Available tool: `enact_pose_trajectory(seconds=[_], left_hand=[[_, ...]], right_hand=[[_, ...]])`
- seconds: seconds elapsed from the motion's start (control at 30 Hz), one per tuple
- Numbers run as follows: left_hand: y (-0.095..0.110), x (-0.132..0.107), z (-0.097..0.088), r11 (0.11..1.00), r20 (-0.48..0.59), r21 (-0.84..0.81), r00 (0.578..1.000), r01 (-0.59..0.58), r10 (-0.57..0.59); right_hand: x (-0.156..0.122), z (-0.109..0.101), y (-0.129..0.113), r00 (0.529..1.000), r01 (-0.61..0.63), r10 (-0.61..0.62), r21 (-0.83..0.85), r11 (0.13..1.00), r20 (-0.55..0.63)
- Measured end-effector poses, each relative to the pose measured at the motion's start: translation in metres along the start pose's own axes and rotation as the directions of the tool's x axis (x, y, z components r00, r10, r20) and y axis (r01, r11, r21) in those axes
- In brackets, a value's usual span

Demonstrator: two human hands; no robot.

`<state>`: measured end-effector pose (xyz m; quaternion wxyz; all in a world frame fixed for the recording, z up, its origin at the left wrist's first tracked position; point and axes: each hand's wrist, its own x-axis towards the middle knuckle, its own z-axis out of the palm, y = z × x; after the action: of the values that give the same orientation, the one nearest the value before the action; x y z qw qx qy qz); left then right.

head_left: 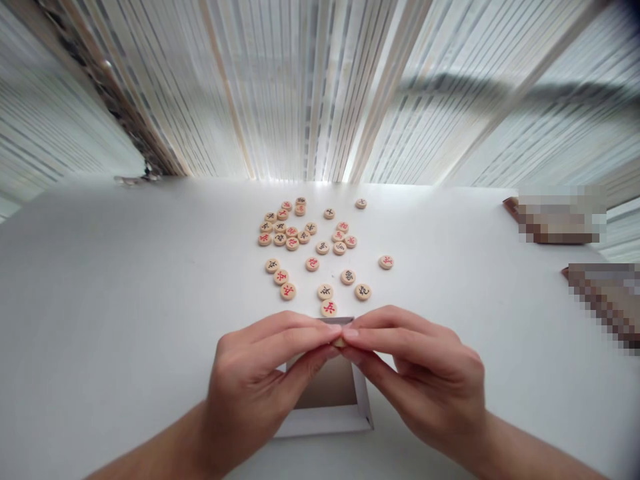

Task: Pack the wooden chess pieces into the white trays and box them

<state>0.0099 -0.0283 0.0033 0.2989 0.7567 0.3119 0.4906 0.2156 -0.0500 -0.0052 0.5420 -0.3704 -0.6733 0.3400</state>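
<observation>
My left hand [265, 367] and my right hand [420, 373] meet fingertip to fingertip, both closed in a pinch. Between them is a small pale wooden Chinese chess piece [340, 343], mostly covered by the fingers. Under the hands sits an open white cardboard box [325, 421], its brown inside partly hidden by my left hand. Just beyond the box's far edge lie a red-marked piece [329, 308] and a black-marked piece [325, 292], close together.
Several more round Chinese chess pieces [292, 244] with red or black characters are scattered over the white table [150, 287]. Two brown-edged, blurred-out objects [550, 237] stand at the right. Vertical blinds [310, 87] hang behind the table, with a chain [145, 175] at left.
</observation>
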Motion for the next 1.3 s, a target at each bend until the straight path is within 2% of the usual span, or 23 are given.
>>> enact_pose_trajectory(seconds=[0.13, 0.23, 0.33, 0.43, 0.5, 0.6, 0.7, 0.8, 0.93, 1.03, 1.13, 1.3], left_hand=[[0.0, -0.003, 0.0, 0.999, -0.004, -0.023, 0.999, 0.031, -0.032], [0.0, -0.004, 0.002, 0.985, -0.018, -0.102, 0.99, 0.139, -0.142], [0.0, -0.001, 0.005, 0.914, -0.011, -0.252, 0.944, 0.318, -0.331], [0.001, 0.004, 0.006, 0.789, 0.047, -0.41, 0.874, 0.458, -0.483], [0.001, 0.006, 0.006, 0.712, 0.097, -0.492, 0.844, 0.502, -0.528], [0.003, 0.007, 0.005, 0.642, 0.162, -0.553, 0.824, 0.531, -0.542], [0.004, 0.005, 0.006, 0.611, 0.215, -0.575, 0.821, 0.544, -0.528], [0.004, 0.003, 0.008, 0.635, 0.224, -0.549, 0.827, 0.544, -0.516], [0.002, 0.001, 0.01, 0.684, 0.171, -0.496, 0.833, 0.534, -0.526], [0.0, 0.0, 0.01, 0.685, 0.154, -0.499, 0.832, 0.531, -0.533], [-0.001, 0.0, 0.009, 0.707, 0.15, -0.478, 0.842, 0.521, -0.519], [0.001, 0.001, 0.007, 0.805, 0.155, -0.406, 0.901, 0.432, -0.406]], right_hand=[[0.002, -0.004, -0.004, 0.992, 0.12, -0.111, -0.147, 0.982, 0.067], [0.005, -0.003, -0.005, 0.986, 0.16, -0.152, -0.147, 0.976, 0.062], [0.005, 0.0, -0.001, 1.0, 0.009, -0.009, -0.029, 1.0, 0.011], [0.003, 0.002, 0.004, 0.989, -0.146, 0.144, 0.116, 0.982, 0.023], [0.001, 0.003, 0.006, 0.991, -0.132, 0.128, 0.132, 0.982, 0.037], [0.001, 0.002, 0.006, 0.991, -0.133, 0.132, 0.1, 0.986, 0.017], [0.003, 0.002, 0.004, 0.956, -0.292, 0.294, 0.224, 0.93, 0.026], [0.007, 0.001, 0.001, 0.883, -0.464, 0.452, 0.373, 0.803, 0.125], [0.009, 0.0, -0.001, 0.795, -0.603, 0.551, 0.416, 0.681, 0.252], [0.01, -0.002, -0.001, 0.753, -0.655, 0.58, 0.438, 0.616, 0.311], [0.011, -0.002, -0.002, 0.731, -0.678, 0.584, 0.463, 0.571, 0.353], [0.014, 0.0, -0.004, 0.667, -0.73, 0.628, 0.52, 0.443, 0.401]])
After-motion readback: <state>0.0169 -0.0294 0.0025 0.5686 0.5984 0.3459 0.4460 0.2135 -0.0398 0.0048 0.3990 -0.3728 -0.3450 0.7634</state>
